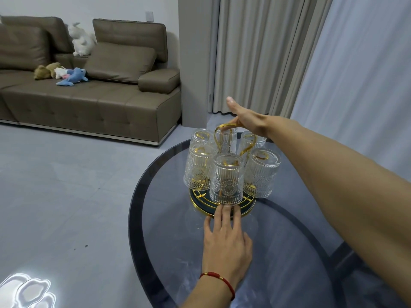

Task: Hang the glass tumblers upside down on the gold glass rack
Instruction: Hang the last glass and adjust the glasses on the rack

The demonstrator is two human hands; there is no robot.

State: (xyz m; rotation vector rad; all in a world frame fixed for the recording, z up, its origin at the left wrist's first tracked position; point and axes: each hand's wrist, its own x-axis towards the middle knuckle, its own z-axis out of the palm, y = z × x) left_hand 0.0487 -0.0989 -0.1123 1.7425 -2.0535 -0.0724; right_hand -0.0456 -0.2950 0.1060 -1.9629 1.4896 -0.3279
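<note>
The fingers of the left hand lie flat and spread on the round glass table, their tips touching the near rim of the gold glass rack; they grip nothing, only press against the rack's round base. A red cord bracelet circles that wrist.

Just beyond those fingertips hangs the nearest glass tumbler, mouth down on its gold prong. Five more tumblers ring the rack behind it, all inverted: one at left, one at right, and three farther back around the tall gold loop handle. So all six tumblers seen here are on the rack, and no loose tumbler shows on the table; the hanging looks finished or nearly so.

Farthest out, the right hand reaches over the back of the rack with the forearm stretched long across the table, thumb raised and palm turned away. Its fingers are hidden behind the handle and the hand itself, so I cannot tell whether they hold the handle, a rear tumbler, or nothing.

To finish well, I would keep the left hand bracing the base so the rack cannot slide on the slick glass, and seat or check the rear tumbler gently, letting it settle fully on its prong without knocking its neighbours.
</note>
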